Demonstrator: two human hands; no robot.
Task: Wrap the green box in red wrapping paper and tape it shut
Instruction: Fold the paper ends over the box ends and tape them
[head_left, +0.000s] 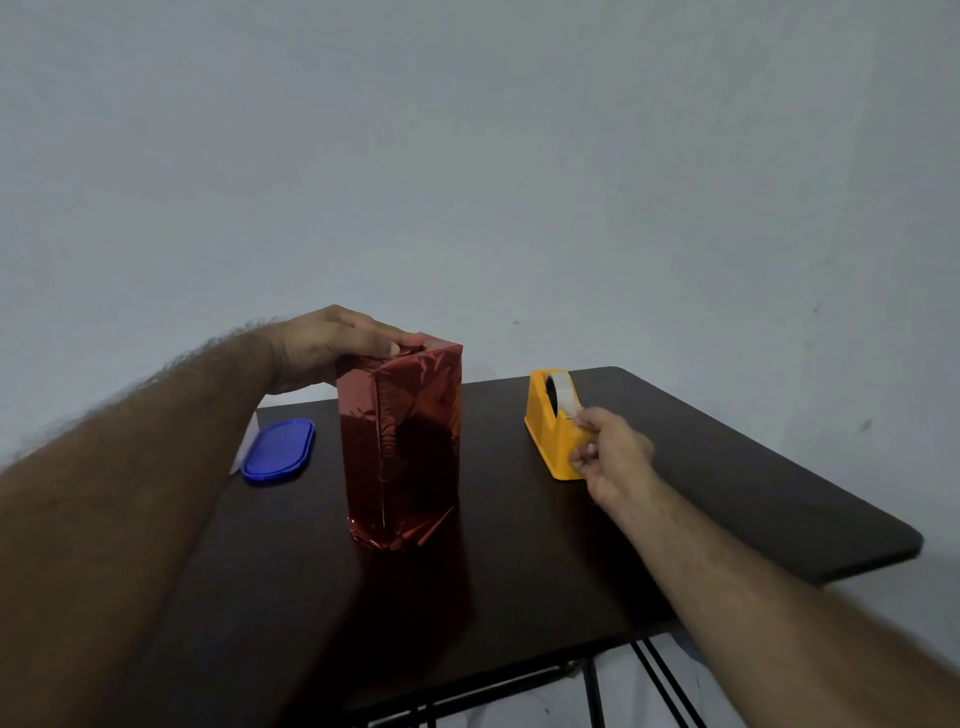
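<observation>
The left hand (332, 345) lay on top of the upright box (402, 447), forearm stretched out from the near left, palm down and fingers fairly straight, pressing the folded paper at the top edge, with the thumb along the near upper rim. The right hand (610, 452) reached across to the tape dispenser (553, 426), its fingers curled and thumb and forefinger pinching the loose end of tape (563, 395) near the cutter end; how firmly it held I could not tell.

The box stood on end near the middle of the table (727, 467), tall and rectangular, fully covered in shiny red wrapping paper (415, 405) with a foil-like gleam. A seam ran down the near corner, puckered with small creases, and at the base the paper flared out in crumpled folds against the table. No green showed anywhere.

The dispenser was a chunky, wedge-shaped yellow plastic piece, holding a roll of pale translucent tape, to the right of the box and apart from it. To the left of the box lay a flat blue plastic lid (280, 451), oblong with rounded corners, partly over something pale. The table was dark, smooth wood-look board with rounded corners, on thin black metal legs (592, 691), against a plain grey wall (519, 156).
</observation>
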